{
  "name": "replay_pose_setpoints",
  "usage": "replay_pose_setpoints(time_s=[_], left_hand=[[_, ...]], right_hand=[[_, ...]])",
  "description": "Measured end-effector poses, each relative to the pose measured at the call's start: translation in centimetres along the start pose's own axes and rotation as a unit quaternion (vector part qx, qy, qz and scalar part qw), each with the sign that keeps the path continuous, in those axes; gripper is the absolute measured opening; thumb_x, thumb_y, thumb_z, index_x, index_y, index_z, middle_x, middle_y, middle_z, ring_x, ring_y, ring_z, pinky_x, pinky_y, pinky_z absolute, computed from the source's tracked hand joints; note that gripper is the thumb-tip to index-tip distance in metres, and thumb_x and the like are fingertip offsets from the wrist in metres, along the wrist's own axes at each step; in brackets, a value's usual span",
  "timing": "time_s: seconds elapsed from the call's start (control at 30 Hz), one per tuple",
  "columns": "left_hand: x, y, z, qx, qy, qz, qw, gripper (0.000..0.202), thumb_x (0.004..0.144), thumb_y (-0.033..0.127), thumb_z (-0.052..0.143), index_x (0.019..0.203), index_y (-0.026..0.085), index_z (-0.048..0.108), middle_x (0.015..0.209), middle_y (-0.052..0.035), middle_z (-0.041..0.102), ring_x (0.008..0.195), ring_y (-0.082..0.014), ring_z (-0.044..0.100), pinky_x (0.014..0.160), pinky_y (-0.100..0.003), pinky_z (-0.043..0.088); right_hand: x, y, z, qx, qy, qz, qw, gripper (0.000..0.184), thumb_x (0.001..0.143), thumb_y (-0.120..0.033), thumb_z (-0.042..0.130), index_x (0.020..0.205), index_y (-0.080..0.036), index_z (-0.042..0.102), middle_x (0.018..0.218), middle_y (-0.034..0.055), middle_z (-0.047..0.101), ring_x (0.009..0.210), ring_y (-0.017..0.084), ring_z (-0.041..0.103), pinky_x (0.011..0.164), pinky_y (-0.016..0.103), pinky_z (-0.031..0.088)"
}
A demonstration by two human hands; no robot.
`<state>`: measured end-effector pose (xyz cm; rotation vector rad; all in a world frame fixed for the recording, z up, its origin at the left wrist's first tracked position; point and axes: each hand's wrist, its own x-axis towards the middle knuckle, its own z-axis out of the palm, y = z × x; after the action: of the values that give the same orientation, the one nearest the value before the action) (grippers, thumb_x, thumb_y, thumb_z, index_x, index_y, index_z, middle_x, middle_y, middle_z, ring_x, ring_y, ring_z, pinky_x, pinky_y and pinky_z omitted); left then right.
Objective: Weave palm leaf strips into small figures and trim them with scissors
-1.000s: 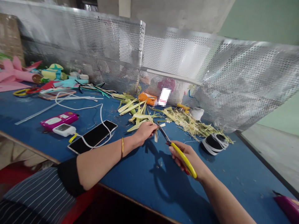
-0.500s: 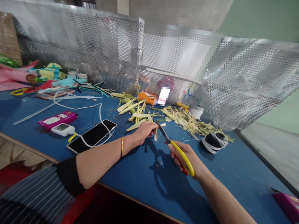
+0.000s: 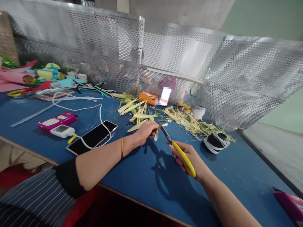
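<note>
My left hand [image 3: 148, 130] pinches a pale strip of corn husk [image 3: 156, 135] above the blue table [image 3: 132, 186]. Its fingers are closed, and part of the strip hangs below them. In my right hand [image 3: 186, 154] is a pair of scissors [image 3: 183, 156] with yellow and red handles. The blades point up and left, and their tips are right beside the left fingertips; I cannot tell whether they touch the strip. Behind the left hand lie loose pale-green husk strips [image 3: 139, 110]. A heap of shredded husk [image 3: 187, 121] spreads to the right of them.
A black roll wound with white ribbon [image 3: 215, 142] stands at right. On the left are a phone [image 3: 92, 137], a white cable [image 3: 100, 113], a white device [image 3: 62, 130] and a magenta case [image 3: 56, 121]. Perforated metal panels [image 3: 175, 53] border the back. An orange packet [image 3: 148, 98] leans there.
The view has shifted very slightly. Both hands keep nearly the same pose, with the scissor tips still beside the left fingers; the strip's hanging end has swung a little left.
</note>
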<state>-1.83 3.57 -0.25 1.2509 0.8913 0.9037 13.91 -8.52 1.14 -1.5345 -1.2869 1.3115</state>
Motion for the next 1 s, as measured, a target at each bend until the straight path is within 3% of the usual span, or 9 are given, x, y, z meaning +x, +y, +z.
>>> replay_pose_setpoints(time_s=[0.27,0.43,0.73,1.0], left_hand=[[0.0,0.1,0.0,-0.001,0.01,-0.005,1.0,0.024,0.076,0.015,0.053,0.052,0.016,0.047,0.046,0.0036,0.039,0.04,-0.0056,0.034,0.04,-0.022,0.022],[0.2,-0.1,-0.1,-0.004,0.008,-0.007,1.0,0.025,0.076,0.014,0.053,0.052,0.016,0.047,0.046,0.0038,0.039,0.04,-0.0056,0.034,0.04,-0.021,0.022],[0.1,0.1,-0.1,-0.026,0.008,-0.014,1.0,0.026,0.078,0.015,0.052,0.053,0.017,0.047,0.045,0.0038,0.039,0.039,-0.0059,0.034,0.04,-0.022,0.022],[0.1,0.1,0.0,-0.045,0.001,-0.024,0.999,0.027,0.081,0.018,0.049,0.054,0.018,0.046,0.047,0.004,0.039,0.039,-0.0063,0.034,0.04,-0.022,0.02]], right_hand=[[0.4,0.8,-0.1,0.003,-0.002,-0.012,1.0,0.049,0.071,-0.064,0.07,0.071,-0.021,0.047,0.053,-0.0103,0.035,0.037,0.003,0.031,0.033,0.017,0.024],[0.5,1.1,0.0,0.003,0.003,-0.02,1.0,0.044,0.07,-0.06,0.073,0.075,-0.02,0.054,0.054,-0.0098,0.035,0.039,0.003,0.032,0.036,0.018,0.024],[0.3,0.7,0.2,0.02,0.011,0.001,1.0,0.047,0.07,-0.064,0.069,0.08,-0.021,0.054,0.048,-0.0112,0.035,0.033,0.003,0.029,0.029,0.017,0.025],[0.2,0.0,0.1,0.041,0.018,0.018,0.999,0.055,0.065,-0.064,0.071,0.094,-0.019,0.058,0.049,-0.0114,0.041,0.031,0.003,0.03,0.027,0.016,0.026]])
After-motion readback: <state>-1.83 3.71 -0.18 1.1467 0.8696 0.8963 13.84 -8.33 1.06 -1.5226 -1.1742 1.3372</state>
